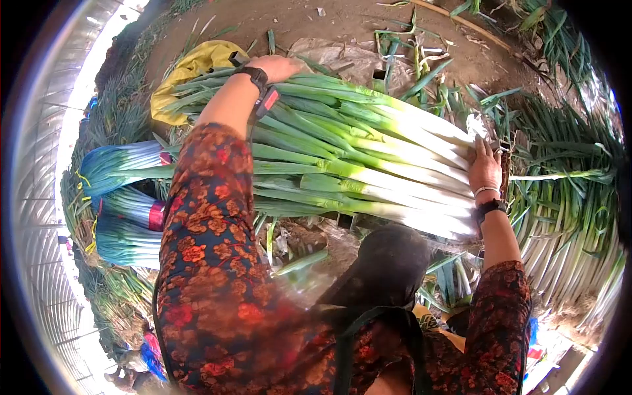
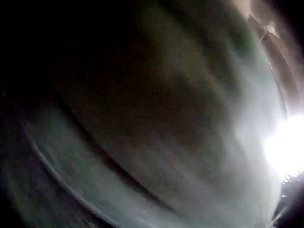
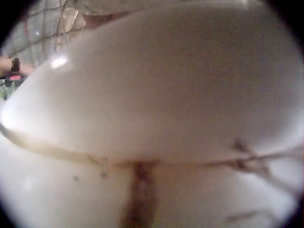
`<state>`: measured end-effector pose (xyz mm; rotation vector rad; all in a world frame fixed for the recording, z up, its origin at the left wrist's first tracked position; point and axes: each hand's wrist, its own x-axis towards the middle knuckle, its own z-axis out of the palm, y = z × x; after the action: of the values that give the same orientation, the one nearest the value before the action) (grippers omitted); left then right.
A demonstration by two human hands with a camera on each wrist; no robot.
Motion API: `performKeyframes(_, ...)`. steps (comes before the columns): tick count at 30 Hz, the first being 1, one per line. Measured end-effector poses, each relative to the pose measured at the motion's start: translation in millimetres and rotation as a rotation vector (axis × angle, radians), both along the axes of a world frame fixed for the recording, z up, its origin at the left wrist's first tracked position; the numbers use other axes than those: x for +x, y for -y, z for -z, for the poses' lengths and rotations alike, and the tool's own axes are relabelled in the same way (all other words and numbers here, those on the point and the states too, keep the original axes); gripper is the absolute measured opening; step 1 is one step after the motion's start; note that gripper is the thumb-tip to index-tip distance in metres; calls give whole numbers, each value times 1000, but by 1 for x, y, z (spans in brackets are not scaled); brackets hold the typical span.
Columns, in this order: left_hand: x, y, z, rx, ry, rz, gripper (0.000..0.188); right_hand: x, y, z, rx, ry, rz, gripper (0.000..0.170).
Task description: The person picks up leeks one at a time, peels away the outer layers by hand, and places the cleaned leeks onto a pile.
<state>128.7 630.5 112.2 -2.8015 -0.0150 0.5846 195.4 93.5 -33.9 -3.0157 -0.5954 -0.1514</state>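
A wide pile of leeks (image 1: 368,141) lies across the middle of the head view, green leaves toward the left and white stalk ends toward the right. At its far side, my left hand (image 1: 276,67) rests along the upper edge of the leaves, its fingertips partly hidden. My right hand (image 1: 485,170) lies against the white ends with its fingers extended away from me. Blurred, dark leek leaves (image 2: 228,142) fill the left wrist view. White leek stalks (image 3: 156,95) with thin brown roots fill the right wrist view.
Tied leek bundles (image 1: 125,164) with red bands lie at the left, near a yellow sack (image 1: 197,69). More loose leeks (image 1: 566,230) are heaped at the right. Scattered leaf scraps (image 1: 421,56) cover the soil beyond the pile. My dark-clad knee (image 1: 388,263) is in front.
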Motion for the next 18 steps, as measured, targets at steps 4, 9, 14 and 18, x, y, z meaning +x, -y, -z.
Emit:
performKeyframes(4, -55, 61, -44, 239, 105, -5, 34, -5, -2, -3, 6, -17, 1, 45)
performKeyframes(9, -92, 58, -33, 76, 370, -417, 51, -5, -2, -2, 16, -37, 16, 46)
performKeyframes(14, -108, -23, -2, 86, 505, -679, 55, -5, -1, -8, -8, -38, 14, 46)
performKeyframes(18, -100, 12, -35, 254, 701, -5, 40, -4, -10, -24, -4, -176, 4, 30)
